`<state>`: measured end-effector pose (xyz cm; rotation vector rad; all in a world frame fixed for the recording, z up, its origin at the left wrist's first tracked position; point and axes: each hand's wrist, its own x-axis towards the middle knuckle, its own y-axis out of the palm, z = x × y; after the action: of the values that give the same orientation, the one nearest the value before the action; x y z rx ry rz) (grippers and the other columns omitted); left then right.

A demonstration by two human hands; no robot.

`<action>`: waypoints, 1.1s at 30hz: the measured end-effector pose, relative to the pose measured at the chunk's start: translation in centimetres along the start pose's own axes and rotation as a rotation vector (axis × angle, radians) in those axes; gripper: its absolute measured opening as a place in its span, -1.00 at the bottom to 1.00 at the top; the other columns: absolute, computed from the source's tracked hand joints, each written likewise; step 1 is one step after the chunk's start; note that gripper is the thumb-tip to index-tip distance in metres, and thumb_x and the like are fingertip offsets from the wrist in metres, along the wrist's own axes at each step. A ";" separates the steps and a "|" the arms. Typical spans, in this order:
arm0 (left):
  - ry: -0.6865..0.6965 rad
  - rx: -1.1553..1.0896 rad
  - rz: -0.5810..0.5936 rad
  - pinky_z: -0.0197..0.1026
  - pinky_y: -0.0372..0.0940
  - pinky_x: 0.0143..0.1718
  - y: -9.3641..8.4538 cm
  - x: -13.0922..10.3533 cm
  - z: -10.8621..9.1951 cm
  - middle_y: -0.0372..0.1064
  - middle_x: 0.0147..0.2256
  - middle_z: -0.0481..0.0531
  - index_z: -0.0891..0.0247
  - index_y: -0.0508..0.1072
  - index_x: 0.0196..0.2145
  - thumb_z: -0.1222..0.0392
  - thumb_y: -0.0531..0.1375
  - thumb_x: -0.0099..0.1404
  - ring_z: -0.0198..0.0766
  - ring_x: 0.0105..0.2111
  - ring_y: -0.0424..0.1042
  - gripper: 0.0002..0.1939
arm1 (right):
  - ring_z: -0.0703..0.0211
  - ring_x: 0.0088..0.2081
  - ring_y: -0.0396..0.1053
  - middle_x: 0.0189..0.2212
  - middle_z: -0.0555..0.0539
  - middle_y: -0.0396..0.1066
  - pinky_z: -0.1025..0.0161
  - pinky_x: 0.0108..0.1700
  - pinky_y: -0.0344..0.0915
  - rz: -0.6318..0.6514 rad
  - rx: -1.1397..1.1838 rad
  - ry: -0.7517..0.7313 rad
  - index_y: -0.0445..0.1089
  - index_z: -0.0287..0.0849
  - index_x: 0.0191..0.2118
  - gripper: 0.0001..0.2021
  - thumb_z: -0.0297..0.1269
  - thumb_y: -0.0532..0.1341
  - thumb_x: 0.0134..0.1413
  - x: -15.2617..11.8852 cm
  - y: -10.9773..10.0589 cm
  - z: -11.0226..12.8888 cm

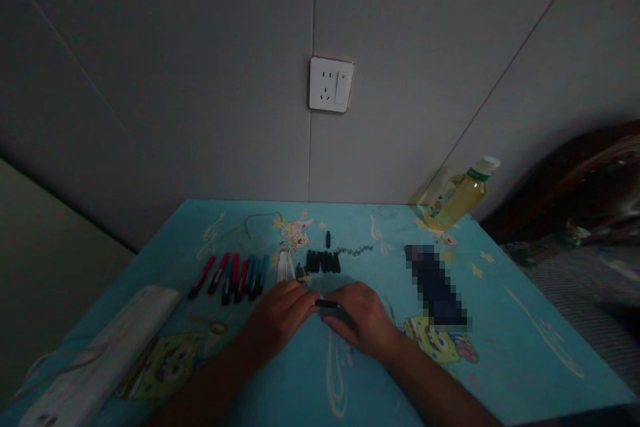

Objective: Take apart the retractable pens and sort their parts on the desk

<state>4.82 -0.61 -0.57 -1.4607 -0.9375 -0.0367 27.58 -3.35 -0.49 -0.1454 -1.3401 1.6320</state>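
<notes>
Near the middle of the blue table, my left hand [283, 312] pinches one end of a short black piece [327, 304]. My right hand [364, 319] is closed at its other end, fingers bent around it. Just beyond my hands, several black pieces [323, 261] lie side by side in a row, with a single black piece [328, 239] behind them. Several thin white sticks [285, 265] lie left of that row, with small dark bits [301, 272] beside them. Farther left are several red and blue pens [243, 275] with dark ends.
A white box-like object [107, 350] with a cable lies at the left edge of the blue table [280, 387]. A pixelated dark object [437, 285] lies on the right. Behind it stands a bottle of yellow liquid [457, 197] by the wall.
</notes>
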 end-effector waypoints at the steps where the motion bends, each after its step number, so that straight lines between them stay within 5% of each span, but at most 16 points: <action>1: 0.002 -0.008 0.002 -0.11 0.41 -0.22 0.0 -0.1 0.0 0.46 -0.31 0.07 0.32 0.44 -0.11 0.28 0.14 0.40 -0.21 -0.29 0.43 -0.86 | 0.12 -0.28 0.40 -0.27 -0.08 0.50 0.14 -0.19 0.23 -0.001 -0.009 -0.013 0.36 -0.16 -0.05 -0.78 -0.17 0.15 0.30 0.1 -0.1 0.0; 10: 0.099 0.021 -0.071 -0.07 0.39 -0.13 0.7 -1.0 -0.2 0.48 -0.18 0.10 0.33 0.40 0.04 0.36 0.18 0.36 -0.17 -0.19 0.43 -0.70 | 0.20 -0.52 0.28 -0.62 0.01 0.33 0.18 -0.35 0.17 -0.008 -0.092 -0.011 0.31 -0.14 -0.49 -0.65 -0.20 0.03 0.34 -0.7 0.5 -0.3; 15: 0.072 0.026 -0.087 -0.10 0.40 -0.15 0.5 -0.4 -0.4 0.49 -0.24 0.07 0.31 0.43 -0.03 0.35 0.16 0.37 -0.20 -0.23 0.44 -0.78 | 0.18 -0.46 0.33 -0.56 -0.01 0.39 0.18 -0.29 0.21 0.020 -0.033 -0.001 0.37 -0.14 -0.40 -0.65 -0.15 0.00 0.37 -0.3 0.3 -0.2; 18: 0.048 0.046 -0.114 -0.12 0.40 -0.13 0.3 -0.2 -0.3 0.49 -0.27 0.04 0.29 0.45 -0.06 0.32 0.13 0.40 -0.22 -0.24 0.45 -0.81 | 0.13 -0.37 0.38 -0.45 -0.06 0.46 0.15 -0.22 0.24 -0.041 0.015 -0.008 0.42 -0.15 -0.25 -0.64 -0.09 -0.04 0.37 -0.3 -2.1 -0.8; 23: 0.028 0.080 -0.131 -0.13 0.40 -0.06 0.3 -0.8 0.4 0.51 -0.23 0.03 0.25 0.46 -0.05 0.28 0.11 0.42 -0.24 -0.19 0.48 -0.80 | 0.04 -0.14 0.43 -0.23 -0.13 0.51 0.08 -0.04 0.28 -0.318 -0.101 0.382 0.45 -0.12 -0.17 -0.61 -0.16 -0.10 0.40 -3.0 -9.5 -6.5; 26: 0.021 0.096 -0.130 -0.12 0.40 -0.05 0.4 -1.2 0.5 0.52 -0.21 0.01 0.22 0.47 -0.04 0.24 0.12 0.42 -0.22 -0.17 0.48 -0.79 | 0.00 -0.06 0.43 -0.14 -0.16 0.51 0.01 0.05 0.29 -0.239 -0.232 0.518 0.47 -0.12 -0.10 -0.57 -0.12 -0.13 0.41 -5.3 -12.8 -11.7; 29: 0.031 0.114 -0.134 -0.12 0.39 -0.03 0.7 -1.6 0.7 0.52 -0.20 -0.01 0.17 0.48 -0.03 0.21 0.10 0.43 -0.22 -0.16 0.49 -0.77 | -0.03 0.12 0.35 0.04 -0.18 0.45 -0.10 0.19 0.19 -0.111 -0.304 0.523 0.40 -0.16 0.09 -0.54 -0.10 -0.15 0.41 -7.0 -13.8 -15.3; 33: 0.042 0.111 -0.110 -0.14 0.41 -0.04 1.2 -2.5 1.5 0.53 -0.19 -0.05 0.12 0.49 -0.03 0.14 0.10 0.42 -0.22 -0.17 0.51 -0.76 | 0.01 0.20 0.28 0.09 -0.12 0.43 -0.17 0.28 0.03 -0.074 -0.304 0.530 0.39 -0.10 0.11 -0.56 -0.14 -0.15 0.42 -8.4 -13.6 -15.8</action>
<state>3.09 -0.43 -3.16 -1.3007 -0.9702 -0.0944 49.74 0.17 0.45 -0.6544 -1.1481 1.2022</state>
